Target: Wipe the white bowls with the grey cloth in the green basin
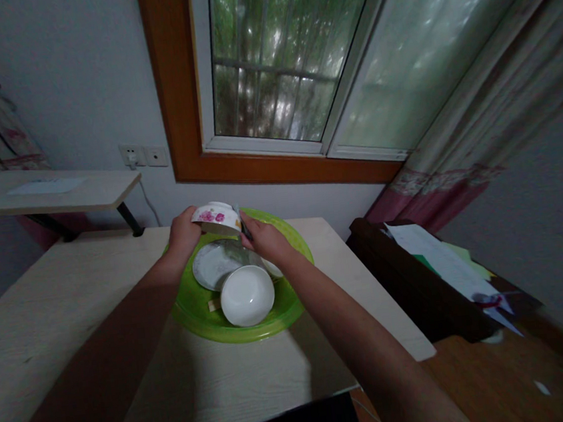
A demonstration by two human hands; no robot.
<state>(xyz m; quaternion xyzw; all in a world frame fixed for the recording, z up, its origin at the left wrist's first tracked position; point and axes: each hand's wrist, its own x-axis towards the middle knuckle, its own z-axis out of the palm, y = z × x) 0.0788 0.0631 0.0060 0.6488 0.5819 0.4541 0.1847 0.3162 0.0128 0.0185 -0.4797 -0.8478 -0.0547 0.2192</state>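
Note:
My left hand (184, 233) grips the side of a white bowl (218, 219) with pink flowers, which is tilted over the far part of a green basin (200, 323). My right hand (264, 239) is closed at the bowl's right side, around a small dark grey thing (246, 230) whose kind I cannot make out. That thing meets the bowl's rim. Below the hands, inside the basin, lie a pale patterned plate (211, 265) and a plain white bowl (247, 296). Another white dish (272, 268) shows partly behind my right wrist.
The basin stands on a pale wooden table (248, 375) against the wall below a window (277, 70). A raised shelf (48, 192) is at the left. To the right, beyond the table's edge, a dark brown piece of furniture (410, 285) bears papers (448, 260).

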